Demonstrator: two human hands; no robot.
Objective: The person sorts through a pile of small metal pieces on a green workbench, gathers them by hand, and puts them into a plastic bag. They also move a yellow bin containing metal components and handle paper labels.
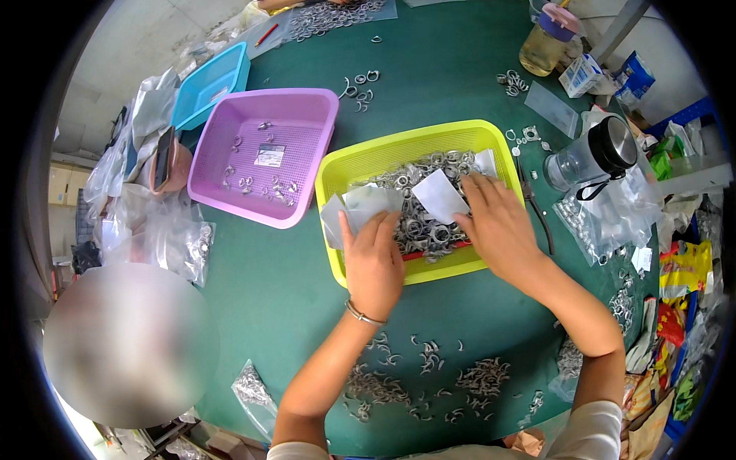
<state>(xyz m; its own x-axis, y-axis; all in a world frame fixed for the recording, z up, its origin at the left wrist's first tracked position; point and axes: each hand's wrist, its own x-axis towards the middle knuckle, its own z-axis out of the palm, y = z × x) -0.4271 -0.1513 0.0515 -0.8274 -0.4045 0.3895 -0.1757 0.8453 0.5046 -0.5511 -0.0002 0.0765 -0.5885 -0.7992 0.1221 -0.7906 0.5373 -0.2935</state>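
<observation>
A yellow-green basket [494,264] holds a heap of silver metal rings [414,176] with several pale slips among them. At its left end, my left hand [374,264] bends its fingers over pale slips [373,202]; one finger stretches up along the edge of another slip. A bracelet circles that wrist. On the right side of the basket, my right hand [500,226] pinches a white paper slip [440,196] at its right edge, above the rings. Part of a red strip [414,256] shows near the basket's front wall.
A purple basket [268,218] with a few rings stands at left, a blue tray [188,115] behind it. Pliers [540,211] and a black-lidded bottle [575,165] are at right. Small curved metal pieces [483,377] lie near me. A yellow drink jar [543,50] stands far right.
</observation>
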